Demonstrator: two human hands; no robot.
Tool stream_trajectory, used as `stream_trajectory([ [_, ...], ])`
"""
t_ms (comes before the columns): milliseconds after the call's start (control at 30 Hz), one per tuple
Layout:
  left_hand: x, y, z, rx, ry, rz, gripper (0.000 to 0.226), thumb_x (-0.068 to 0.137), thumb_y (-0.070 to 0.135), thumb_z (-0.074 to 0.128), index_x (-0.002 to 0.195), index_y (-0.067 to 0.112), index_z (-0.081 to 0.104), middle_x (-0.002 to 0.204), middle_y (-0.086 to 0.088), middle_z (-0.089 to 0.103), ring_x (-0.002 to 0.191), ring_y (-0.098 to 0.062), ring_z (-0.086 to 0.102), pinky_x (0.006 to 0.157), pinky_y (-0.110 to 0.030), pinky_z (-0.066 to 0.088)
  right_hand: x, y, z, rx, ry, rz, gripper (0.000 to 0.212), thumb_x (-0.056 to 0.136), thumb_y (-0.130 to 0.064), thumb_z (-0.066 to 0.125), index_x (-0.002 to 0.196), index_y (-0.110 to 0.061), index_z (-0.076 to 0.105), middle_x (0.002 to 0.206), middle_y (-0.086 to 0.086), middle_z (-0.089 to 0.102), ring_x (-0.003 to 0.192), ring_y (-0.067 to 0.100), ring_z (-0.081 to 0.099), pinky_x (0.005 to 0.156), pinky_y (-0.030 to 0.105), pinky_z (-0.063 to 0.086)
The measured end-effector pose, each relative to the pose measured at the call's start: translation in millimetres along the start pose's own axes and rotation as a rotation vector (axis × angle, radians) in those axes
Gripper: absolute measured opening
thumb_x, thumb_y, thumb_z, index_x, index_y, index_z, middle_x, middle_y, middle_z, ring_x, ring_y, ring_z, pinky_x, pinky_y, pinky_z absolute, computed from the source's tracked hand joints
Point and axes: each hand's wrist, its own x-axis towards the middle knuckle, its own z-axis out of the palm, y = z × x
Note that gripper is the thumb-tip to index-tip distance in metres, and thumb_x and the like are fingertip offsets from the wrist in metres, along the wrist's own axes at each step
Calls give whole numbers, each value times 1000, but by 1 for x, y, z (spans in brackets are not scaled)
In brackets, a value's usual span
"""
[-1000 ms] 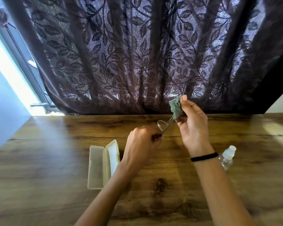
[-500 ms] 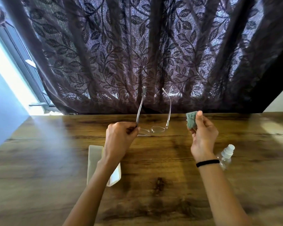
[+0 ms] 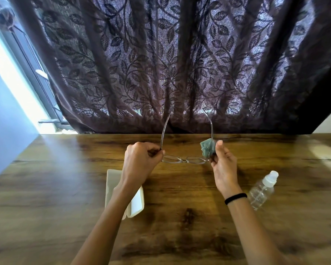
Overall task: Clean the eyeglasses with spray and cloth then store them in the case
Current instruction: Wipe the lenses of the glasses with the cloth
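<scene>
- The right hand [image 3: 225, 167], which was holding the cloth [image 3: 206, 148] apart from the frame half a second ago, is now closing in on the right end of the glasses [image 3: 183, 160].
- A second ago the cloth was rubbing a lens. Now it is sitting against the right arm just above the hinge.
- That suggests the lens wiping is giving way to wiping the arm, or to steadying the frame for folding. Storing is not yet done.
- The left hand [image 3: 141, 161] is keeping its fingers curled tight, pinching the left hinge between thumb and forefinger.
- The right thumb is standing up beside the cloth, and the fingers are pinching the bunched cloth round the arm.
- The glasses are hanging in the air above the table [image 3: 180, 236], between the two hands, lenses near and lying level, both arms open and pointing up and far.
- The frame is looking thin and pale metal, the lenses clear. Smears are too small to tell.
- The case [image 3: 137, 204] is lying open on the near left, partly under the left forearm.
- The bottle [image 3: 261, 191] is lying on its side on the right.
</scene>
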Motion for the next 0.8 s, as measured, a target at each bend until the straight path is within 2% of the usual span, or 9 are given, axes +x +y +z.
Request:
stream_trajectory([
  [67, 0, 1, 1, -2, 3, -7, 8, 79, 18, 72, 83, 13, 75, 68, 9, 67, 62, -2, 63, 58, -1, 42, -1, -3, -1, 50, -19, 18, 22, 76, -36, 55, 68, -22, 70, 72, -7, 71, 72, 4, 66, 66, 18, 54],
  [167, 1, 1, 3, -3, 22, -21, 8, 78, 18, 73, 83, 12, 75, 67, 8, 67, 63, -3, 64, 60, -6, 45, 1, -7, -2, 120, -3, 70, 15, 86, -26, 53, 80, -18, 64, 81, -3, 69, 81, 10, 65, 72, 23, 52],
  [267, 2, 0, 4, -22, 22, -26, 10, 77, 19, 73, 83, 12, 75, 70, 3, 71, 64, -6, 65, 66, -23, 55, 3, -4, -6, -44, -72, 9, 16, 86, -10, 58, 97, -19, 65, 92, -1, 70, 88, 11, 65, 76, 20, 54],
  [367, 1, 1, 5, -50, 14, -35, 11, 77, 22, 74, 83, 13, 75, 71, 3, 72, 64, -5, 65, 66, -23, 55, 5, 1, -6, -200, -2, -91, 35, 82, -1, 62, 116, -8, 59, 102, 5, 69, 94, 14, 65, 79, 20, 55],
  [433, 0, 3, 6, -68, -1, -43, 13, 77, 25, 73, 83, 14, 75, 69, 5, 71, 64, -4, 65, 66, -22, 55, 6, 4, -5, -290, 52, -177, 40, 81, 0, 64, 120, -5, 57, 104, 8, 68, 93, 14, 66, 80, 21, 55],
  [600, 0, 5, 6, -97, -15, -49, 12, 78, 25, 72, 83, 14, 75, 65, 7, 69, 61, -3, 65, 66, -23, 56, 4, 9, -1, -321, 97, -305, 41, 78, -4, 69, 118, -7, 58, 100, 5, 68, 87, 8, 67, 78, 19, 54],
  [667, 1, 5, 5, -107, -7, -47, 11, 78, 25, 72, 82, 14, 75, 65, 6, 69, 61, -4, 65, 66, -26, 57, 1, 12, -1, -230, 81, -273, 32, 82, -16, 65, 114, -12, 61, 94, -1, 69, 89, 9, 66, 79, 21, 53],
  [733, 1, 6, 6, -112, -2, -47, 12, 78, 26, 72, 81, 14, 75, 65, 6, 69, 61, -4, 65, 66, -27, 57, -1, 13, -2, -99, 94, -186, 18, 86, -25, 59, 101, -18, 67, 90, -4, 69, 96, 17, 64, 82, 28, 52],
  [800, 2, 6, 6, -115, 0, -52, 11, 78, 25, 72, 80, 15, 75, 64, 7, 69, 60, -4, 65, 66, -27, 57, -1, 11, -3, 6, 94, -109, 12, 86, -23, 60, 92, -20, 70, 89, -6, 71, 98, 20, 62, 82, 28, 50],
])
